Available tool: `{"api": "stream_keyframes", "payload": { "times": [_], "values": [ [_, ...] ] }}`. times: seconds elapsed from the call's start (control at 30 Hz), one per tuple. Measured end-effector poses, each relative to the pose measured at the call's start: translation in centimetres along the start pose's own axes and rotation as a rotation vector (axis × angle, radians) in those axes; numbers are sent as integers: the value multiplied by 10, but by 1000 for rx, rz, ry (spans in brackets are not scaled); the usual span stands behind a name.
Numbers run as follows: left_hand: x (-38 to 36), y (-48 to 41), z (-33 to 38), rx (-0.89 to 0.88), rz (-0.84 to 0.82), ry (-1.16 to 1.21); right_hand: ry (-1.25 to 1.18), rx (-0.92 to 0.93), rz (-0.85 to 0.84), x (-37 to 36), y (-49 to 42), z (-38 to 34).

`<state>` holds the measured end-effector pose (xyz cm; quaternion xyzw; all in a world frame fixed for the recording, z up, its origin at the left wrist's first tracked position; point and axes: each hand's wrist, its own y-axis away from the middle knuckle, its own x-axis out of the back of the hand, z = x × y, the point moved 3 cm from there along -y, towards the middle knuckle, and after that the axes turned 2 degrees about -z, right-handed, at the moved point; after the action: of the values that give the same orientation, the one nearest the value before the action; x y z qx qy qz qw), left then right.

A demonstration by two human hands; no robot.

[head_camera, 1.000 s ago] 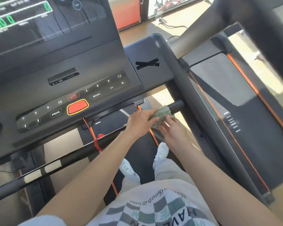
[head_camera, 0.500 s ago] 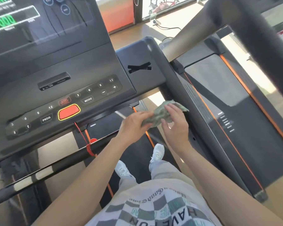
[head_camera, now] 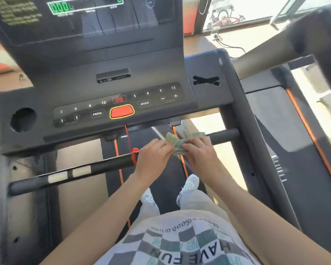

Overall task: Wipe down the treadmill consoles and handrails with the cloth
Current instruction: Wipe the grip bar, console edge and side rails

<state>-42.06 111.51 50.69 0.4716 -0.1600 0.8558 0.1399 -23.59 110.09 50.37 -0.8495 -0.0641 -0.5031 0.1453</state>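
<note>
Bright daylight from windows (head_camera: 243,10) at upper right, floor (head_camera: 235,40) patches overexposed, console (head_camera: 122,60) face shaded, reflections on its screen (head_camera: 107,22), motion blur throughout, wide-angle bowing at edges.

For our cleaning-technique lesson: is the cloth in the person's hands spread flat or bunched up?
Bunched up. The cloth is crumpled between the left hand and right hand, creased folds sticking up above the fingers.

You are seeing one cloth (head_camera: 177,143), one left hand (head_camera: 153,156), one right hand (head_camera: 200,153), one console (head_camera: 111,104), and perhaps a second treadmill (head_camera: 275,131) at right.
</note>
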Motion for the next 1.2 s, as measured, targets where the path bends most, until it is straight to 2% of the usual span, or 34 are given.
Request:
{"api": "stream_keyframes", "payload": {
  "times": [0.1,0.27,0.47,0.53,0.63,0.73,0.87,0.93,1.07,1.2],
  "values": [
    [17,25,-20,40,-5,13,12,33,-109,-11,-9,-29],
    [53,60,-55,14,2,-2,-142,28,-162,-26,-21,-81],
    [100,102,-108,87,141,-156,-371,86,-322,-58,-28,-142],
    [108,121,-127,137,184,-196,-384,110,-312,-63,-33,-155],
    [115,142,-143,243,216,-172,-279,178,-239,-73,-44,-168],
    [113,144,-140,343,255,-108,-173,226,-269,-89,-52,-177],
    [78,140,-141,292,6,-131,-23,300,-357,-101,-51,-181],
    [67,136,-145,277,-54,-139,18,302,-347,-99,-52,-178],
    [60,118,-135,230,-91,-134,71,296,-343,-91,-54,-163],
    [55,108,-121,171,-61,-122,122,249,-365,-83,-53,-139]
  ]
}}
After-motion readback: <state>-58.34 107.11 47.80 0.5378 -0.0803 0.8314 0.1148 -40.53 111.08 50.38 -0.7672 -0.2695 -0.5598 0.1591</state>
